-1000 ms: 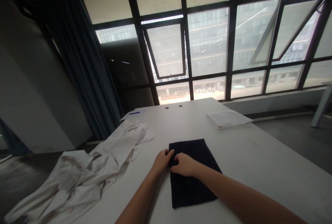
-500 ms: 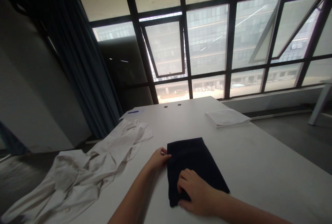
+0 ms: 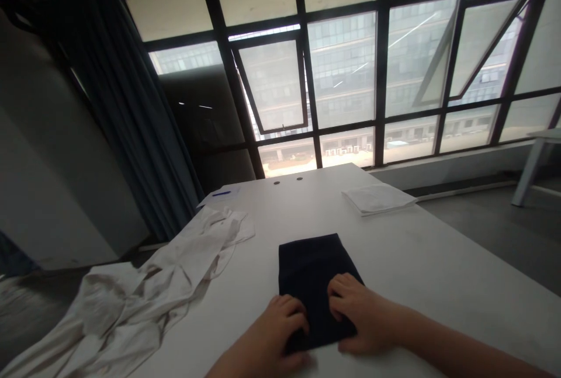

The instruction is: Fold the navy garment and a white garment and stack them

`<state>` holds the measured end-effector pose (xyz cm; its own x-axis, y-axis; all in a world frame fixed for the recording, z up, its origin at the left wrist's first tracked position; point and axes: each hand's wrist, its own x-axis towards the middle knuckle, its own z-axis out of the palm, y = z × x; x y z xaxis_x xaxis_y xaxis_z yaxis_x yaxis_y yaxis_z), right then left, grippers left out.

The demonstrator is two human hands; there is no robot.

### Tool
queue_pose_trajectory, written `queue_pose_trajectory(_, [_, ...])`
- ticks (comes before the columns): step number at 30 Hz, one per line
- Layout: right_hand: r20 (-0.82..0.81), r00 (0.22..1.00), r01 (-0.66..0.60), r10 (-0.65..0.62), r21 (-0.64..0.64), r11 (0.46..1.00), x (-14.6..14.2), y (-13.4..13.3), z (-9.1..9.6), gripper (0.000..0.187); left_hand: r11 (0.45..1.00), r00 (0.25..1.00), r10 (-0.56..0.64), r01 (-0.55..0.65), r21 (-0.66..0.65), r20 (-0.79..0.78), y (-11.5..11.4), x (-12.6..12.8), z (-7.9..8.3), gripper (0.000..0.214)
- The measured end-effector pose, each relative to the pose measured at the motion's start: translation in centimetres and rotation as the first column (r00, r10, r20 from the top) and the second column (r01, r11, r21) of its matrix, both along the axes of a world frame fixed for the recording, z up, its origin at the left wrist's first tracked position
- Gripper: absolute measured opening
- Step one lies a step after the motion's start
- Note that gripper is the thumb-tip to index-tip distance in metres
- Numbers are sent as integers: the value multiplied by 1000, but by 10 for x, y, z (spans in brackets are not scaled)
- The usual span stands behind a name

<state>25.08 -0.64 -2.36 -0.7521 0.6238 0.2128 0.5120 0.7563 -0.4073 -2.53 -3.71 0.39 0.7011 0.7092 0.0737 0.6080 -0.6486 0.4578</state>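
Since the earlier frame, both hands have moved to the near end of the cloth, the left hand coming down from its far-left edge and the right hand shifting across it. Beyond the table, a wall of steel-framed windows (image 3: pixel 346 74) looks out on a multi-storey building, with a dark curtain (image 3: pixel 127 115) at its left. On the white tabletop (image 3: pixel 438 261), a crumpled white shirt (image 3: pixel 131 308) spills over the left edge, and a folded white cloth (image 3: pixel 377 198) lies near the far right edge. A folded navy cloth (image 3: pixel 311 273) lies flat near the middle of the near edge. The left hand (image 3: pixel 276 331) and right hand (image 3: pixel 359 314) are open, slightly curled, and rest on its near end, side by side and not touching, with no visible pinch. A sheet of paper (image 3: pixel 219 196) with a blue pen (image 3: pixel 221 193) lies near the far left corner, and two small dark discs (image 3: pixel 288 180) sit near the far edge.
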Motion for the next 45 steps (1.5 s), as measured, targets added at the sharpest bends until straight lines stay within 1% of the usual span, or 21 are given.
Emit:
queue_pose_trajectory(2, [25,999,47,-47,28,999,22,-2,-2,32,999,1000,5,-4,43,-4,-6,-6,-14,35])
queue_pose_trajectory(3, [28,997,70,-71,39,997,32,-3,-4,31,998,1000,12,-12,69,3,-6,-9,-22,32])
queue_pose_trajectory(5, [17,992,126,-127,40,991,49,-3,-10,31,993,999,28,-31,114,29,-2,-15,-36,23])
queue_pose_trajectory(7, [-3,983,186,-186,14,982,61,3,-16,30,989,997,45,-53,137,58,8,-18,-46,18])
queue_pose_trajectory(10, [-32,975,221,-221,-12,975,68,22,-25,27,981,991,87,-103,167,99,30,-17,-55,17])
queue_pose_trajectory(14, [-121,960,257,-253,13,966,63,50,-34,22,957,961,203,-235,168,190,56,-13,-62,15])
queue_pose_trajectory(16, [-176,940,303,-294,28,953,58,57,-38,19,949,944,238,-276,155,228,61,-11,-63,14])
queue_pose_trajectory(18, [-191,929,336,-317,79,938,55,59,-40,14,949,939,232,-275,151,252,61,-12,-62,16])
queue_pose_trajectory(21, [-129,939,341,-320,210,916,53,55,-44,10,947,937,218,-271,175,271,57,-16,-57,16])
queue_pose_trajectory(23, [-76,944,329,-320,249,911,53,51,-45,13,936,938,230,-286,206,259,56,-20,-54,20])
queue_pose_trajectory(26, [-35,955,296,-295,221,929,54,47,-46,20,930,951,242,-284,232,194,58,-28,-54,18])
queue_pose_trajectory(31, [-42,969,248,-245,175,953,57,44,-45,28,934,964,250,-265,241,94,61,-35,-56,21])
queue_pose_trajectory(34, [-46,972,236,-231,140,962,58,44,-44,26,933,969,243,-245,265,43,60,-35,-51,23])
queue_pose_trajectory(36, [-68,970,237,-231,94,967,59,44,-43,24,938,975,221,-217,270,18,59,-35,-46,22])
queue_pose_trajectory(40, [-141,964,228,-228,-11,974,63,45,-41,21,955,983,184,-174,241,-19,58,-35,-42,21])
queue_pose_trajectory(43, [-130,967,216,-219,-34,976,66,43,-38,20,960,987,162,-154,234,-17,58,-35,-42,22])
queue_pose_trajectory(45, [-107,971,210,-212,-30,977,66,42,-37,21,955,988,153,-145,260,-11,58,-35,-44,21])
